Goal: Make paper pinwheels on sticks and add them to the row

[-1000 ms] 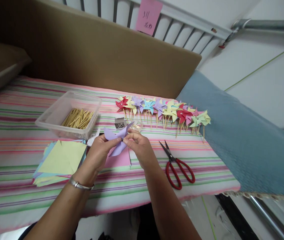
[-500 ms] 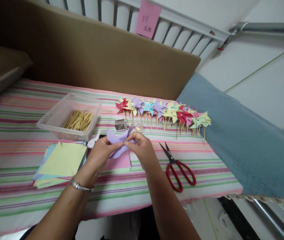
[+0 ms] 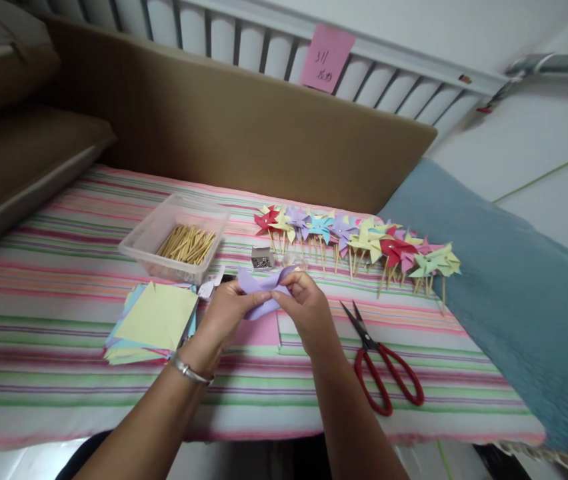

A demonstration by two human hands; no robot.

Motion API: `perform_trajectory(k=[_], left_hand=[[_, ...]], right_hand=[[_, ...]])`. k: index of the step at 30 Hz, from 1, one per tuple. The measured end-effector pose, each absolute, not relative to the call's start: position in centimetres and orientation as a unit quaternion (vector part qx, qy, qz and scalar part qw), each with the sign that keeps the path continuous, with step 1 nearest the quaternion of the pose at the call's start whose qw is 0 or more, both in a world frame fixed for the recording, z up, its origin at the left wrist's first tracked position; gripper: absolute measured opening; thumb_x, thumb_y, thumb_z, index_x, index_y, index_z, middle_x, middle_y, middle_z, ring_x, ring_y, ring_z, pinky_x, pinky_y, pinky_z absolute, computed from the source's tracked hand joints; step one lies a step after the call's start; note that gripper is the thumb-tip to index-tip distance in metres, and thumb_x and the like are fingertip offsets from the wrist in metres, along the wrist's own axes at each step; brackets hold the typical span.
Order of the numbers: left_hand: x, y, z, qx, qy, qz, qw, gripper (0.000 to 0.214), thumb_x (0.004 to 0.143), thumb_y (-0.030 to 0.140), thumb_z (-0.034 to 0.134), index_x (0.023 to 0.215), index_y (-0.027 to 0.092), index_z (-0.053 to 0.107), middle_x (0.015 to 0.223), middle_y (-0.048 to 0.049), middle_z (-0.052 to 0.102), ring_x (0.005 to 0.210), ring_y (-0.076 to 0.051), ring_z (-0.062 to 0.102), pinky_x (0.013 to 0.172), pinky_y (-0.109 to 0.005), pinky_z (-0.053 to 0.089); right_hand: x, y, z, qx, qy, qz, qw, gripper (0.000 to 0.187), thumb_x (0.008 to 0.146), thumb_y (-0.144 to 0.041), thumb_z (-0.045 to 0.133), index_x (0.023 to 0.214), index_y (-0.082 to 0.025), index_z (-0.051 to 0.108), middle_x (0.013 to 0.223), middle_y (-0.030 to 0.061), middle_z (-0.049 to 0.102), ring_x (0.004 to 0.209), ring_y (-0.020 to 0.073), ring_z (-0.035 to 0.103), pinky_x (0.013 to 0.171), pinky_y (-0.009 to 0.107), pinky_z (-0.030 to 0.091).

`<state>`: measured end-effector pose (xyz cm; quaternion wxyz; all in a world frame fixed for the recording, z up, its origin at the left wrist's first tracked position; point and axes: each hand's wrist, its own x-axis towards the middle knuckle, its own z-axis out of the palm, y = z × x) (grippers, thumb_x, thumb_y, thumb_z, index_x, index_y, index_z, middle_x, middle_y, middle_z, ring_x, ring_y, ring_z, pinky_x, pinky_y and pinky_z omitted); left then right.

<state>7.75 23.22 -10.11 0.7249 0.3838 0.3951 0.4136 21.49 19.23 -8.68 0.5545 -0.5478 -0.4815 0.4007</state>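
A purple sheet of paper [image 3: 260, 308], partly folded into a pinwheel shape, is held up between both hands. My left hand [image 3: 229, 310] pinches its left side, with the thumb pressed near the middle. On the other side my right hand [image 3: 307, 303] is closed on the paper, its thumb and fingertips close to the left thumb. Beneath them lies a pink sheet of paper [image 3: 259, 333], partly covered. Just beyond the hands stand a small box of metal pins [image 3: 263, 259] and a clear round container [image 3: 295, 260].
Red-handled scissors [image 3: 377, 353] lie part-open at right. Several finished pinwheels [image 3: 364, 240] on sticks line the back right. A plastic tub [image 3: 137, 248] of short sticks [image 3: 187, 245] stands left, behind a stack of coloured paper [image 3: 157, 317]. A brown board [image 3: 244, 127] rises behind.
The camera view has shifted, so the table things appear further right. Both hands still hold the purple paper, whose folds are slightly bent differently between the fingers.
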Motion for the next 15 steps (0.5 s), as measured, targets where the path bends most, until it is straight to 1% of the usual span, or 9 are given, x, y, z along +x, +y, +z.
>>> perform_trajectory(k=[4, 8, 15], left_hand=[[7.83, 23.23, -10.13, 0.388, 0.393, 0.414, 0.723, 0.03, 0.054, 0.031, 0.082, 0.077, 0.014, 0.074, 0.07, -0.0036, 0.07, 0.062, -0.014, 0.058, 0.06, -0.025, 0.041], [7.94, 23.21, -10.14, 0.389, 0.395, 0.414, 0.722, 0.029, 0.054, 0.03, 0.082, 0.078, 0.015, 0.074, 0.07, -0.003, 0.069, 0.061, -0.013, 0.056, 0.059, -0.024, 0.04], [8.0, 23.14, -9.86, 0.405, 0.391, 0.419, 0.712, 0.02, 0.058, 0.03, 0.08, 0.071, 0.016, 0.073, 0.057, 0.0027, 0.06, 0.051, -0.008, 0.044, 0.051, -0.022, 0.031]], right_hand=[[21.45, 19.28, -8.78, -0.554, -0.482, 0.387, 0.557, 0.018, 0.072, -0.025, 0.066, 0.081, -0.022, 0.051, 0.076, -0.0006, 0.058, 0.074, 0.0162, 0.056, 0.068, 0.029, 0.044], [21.41, 19.23, -8.71, -0.568, -0.486, 0.367, 0.554, 0.017, 0.071, -0.025, 0.066, 0.081, -0.022, 0.052, 0.078, 0.0003, 0.059, 0.078, 0.0176, 0.057, 0.07, 0.03, 0.045], [21.23, 19.39, -8.46, -0.581, -0.475, 0.362, 0.553, 0.016, 0.07, -0.023, 0.066, 0.078, -0.022, 0.052, 0.078, 0.0003, 0.059, 0.081, 0.0177, 0.056, 0.07, 0.029, 0.044]])
